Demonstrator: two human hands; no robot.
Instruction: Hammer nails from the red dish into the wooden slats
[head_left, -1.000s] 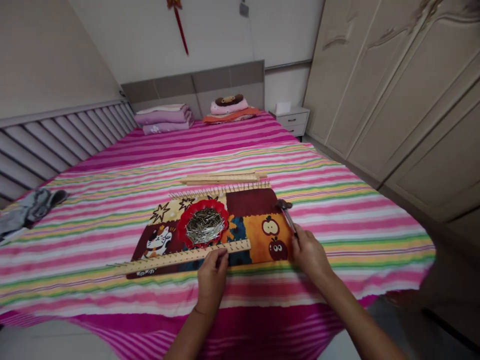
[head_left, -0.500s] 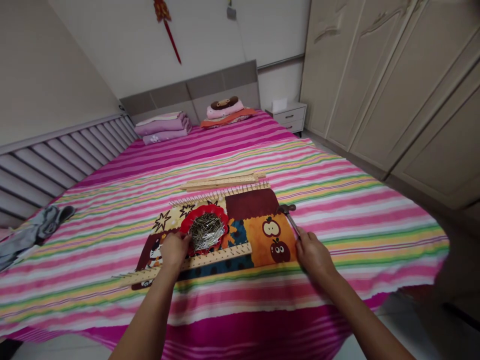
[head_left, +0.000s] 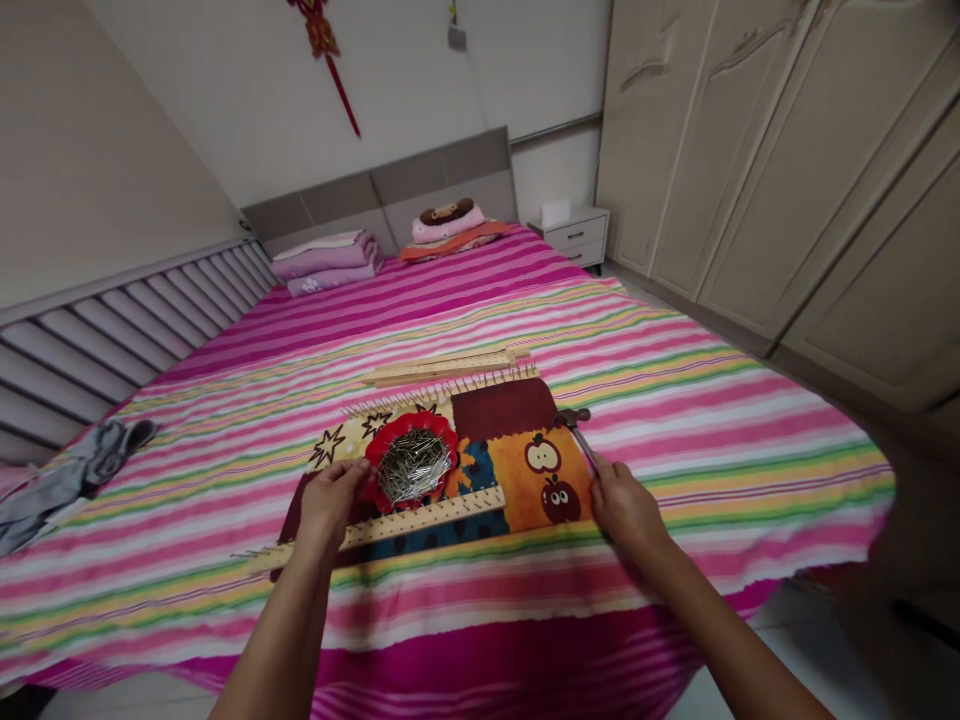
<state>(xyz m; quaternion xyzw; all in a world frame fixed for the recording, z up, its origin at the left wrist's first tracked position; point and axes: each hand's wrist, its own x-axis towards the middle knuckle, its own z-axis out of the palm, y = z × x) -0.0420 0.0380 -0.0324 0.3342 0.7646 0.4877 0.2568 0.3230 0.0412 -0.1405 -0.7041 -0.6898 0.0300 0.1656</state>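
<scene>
My right hand [head_left: 628, 508] is wrapped round the handle of a hammer [head_left: 579, 432], its head lying over the right edge of a patterned mat. At the left rim of a scalloped red bowl [head_left: 452, 440], the fingers of my left hand [head_left: 330, 503] are pinched together; what they hold, if anything, is too small to make out. A heap of nails [head_left: 414, 463] fills the bowl. In front of it lies a wooden strip [head_left: 435, 514] with nails standing along it, partly hidden behind my left hand and forearm. The mat [head_left: 525, 510] lies under the bowl.
Another nail-studded wooden strip [head_left: 480, 382] lies along the mat's far edge, with several bare strips [head_left: 450, 365] behind it. Grey clothing [head_left: 82, 470] rests on the bed at the left. Folded bedding [head_left: 330, 265] sits near the headboard; a wardrobe [head_left: 742, 190] stands at the right.
My left hand has moved from the near wooden strip leftward to the bowl's rim, then slightly further left. The hammer stays in my right hand, almost still. The view has shifted a little.
</scene>
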